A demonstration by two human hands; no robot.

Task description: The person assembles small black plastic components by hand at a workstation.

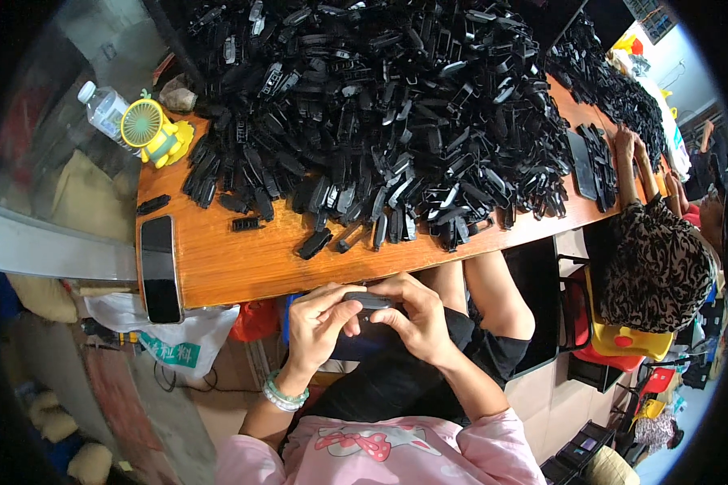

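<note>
A small black plastic part [370, 301] is held between my two hands, just in front of the table's near edge and above my lap. My left hand [322, 317] grips its left end with thumb and fingers. On the other end, the fingers and thumb of my right hand [415, 314] are closed. Fingers cover much of the part, so its exact kind does not show. Beyond my hands, a large heap of similar black plastic parts [364, 121] covers most of the wooden table [218, 271]. A few loose ones lie at the heap's near side.
At the table's left lie a phone [161, 271], a yellow toy-shaped fan [155, 133] and a plastic bottle [105, 109]. Another phone [581, 166] rests at the right, near a co-worker in a patterned top [655, 267]. A white bag [194, 339] hangs below the left edge.
</note>
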